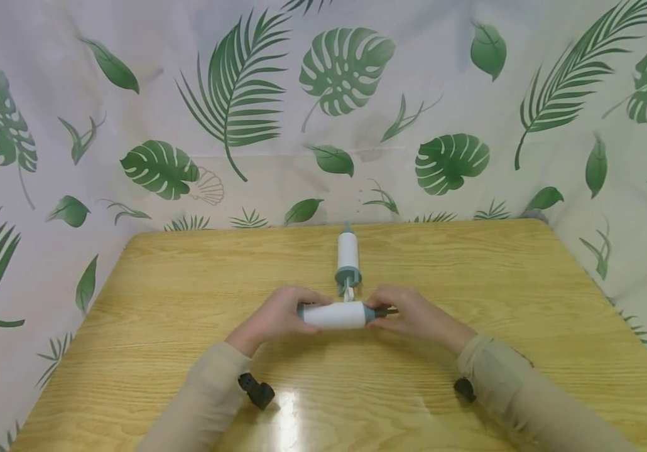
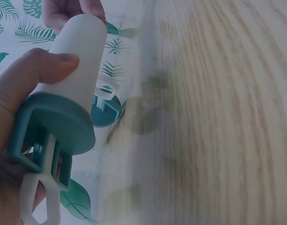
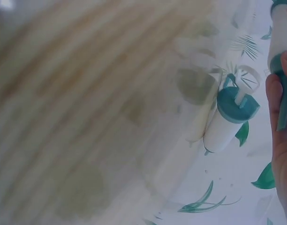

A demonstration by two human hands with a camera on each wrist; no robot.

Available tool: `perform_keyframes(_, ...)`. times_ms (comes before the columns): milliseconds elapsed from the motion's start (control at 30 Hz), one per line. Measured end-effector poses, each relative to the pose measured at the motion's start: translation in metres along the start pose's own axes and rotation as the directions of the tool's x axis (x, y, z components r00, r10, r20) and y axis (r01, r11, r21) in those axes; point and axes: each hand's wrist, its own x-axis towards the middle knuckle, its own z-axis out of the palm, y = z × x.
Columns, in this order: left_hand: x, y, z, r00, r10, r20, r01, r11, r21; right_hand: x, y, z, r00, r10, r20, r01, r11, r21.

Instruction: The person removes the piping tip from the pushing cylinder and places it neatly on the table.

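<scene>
A white tube with teal ends, like an icing syringe (image 1: 335, 316), is held level above the table by both hands. My left hand (image 1: 285, 314) grips its collar end, thumb across the white barrel; in the left wrist view a teal collar (image 2: 59, 117) and a white ring handle (image 2: 40, 199) show there. My right hand (image 1: 408, 314) pinches the teal tapered end. From that end a narrow teal spout (image 3: 285, 105) runs along the fingers in the right wrist view. Just beyond, a second similar syringe (image 1: 348, 251) lies with its tip pointing away and ring handle towards the hands.
The wood-grain table (image 1: 188, 270) runs back to a white cloth backdrop (image 1: 278, 125) printed with green leaves, which also hangs at both sides. Dark wrist cameras (image 1: 256, 390) are strapped at the beige sleeves.
</scene>
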Motion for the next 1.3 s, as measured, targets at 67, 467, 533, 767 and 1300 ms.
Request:
perform_keyframes(67, -0.0003, -0.0011, 0.0001, 1.0, -0.023, -0.004, 0.023, 0.999, -0.04, 0.0009, -0.0002, -0.0006, 1.0, -0.018, 0.0, 0.018, 1.0, -0.016)
perform_keyframes(467, -0.0041, -0.004, -0.0023, 0.996, 0.079, -0.051, -0.076, 0.995, 0.06, 0.001, -0.0028, -0.0077, 0.917, 0.334, 0.216, -0.369, 0.917, 0.152)
perform_keyframes(533, -0.0051, -0.0037, -0.0029, 0.995, 0.08, -0.05, -0.077, 0.995, 0.069, 0.0011, -0.0018, -0.0072, 0.903, 0.344, 0.257, -0.394, 0.901, 0.179)
perform_keyframes(767, -0.0058, -0.0007, -0.0044, 0.996, 0.083, -0.035, -0.08, 0.995, 0.066, 0.0009, -0.0055, -0.006, 0.919, 0.332, 0.211, -0.369, 0.914, 0.169)
perform_keyframes(1300, -0.0068, -0.0073, 0.0, 0.994, 0.099, -0.053, -0.096, 0.994, 0.055, 0.0001, -0.0051, -0.0071, 0.849, 0.414, 0.327, -0.503, 0.821, 0.268)
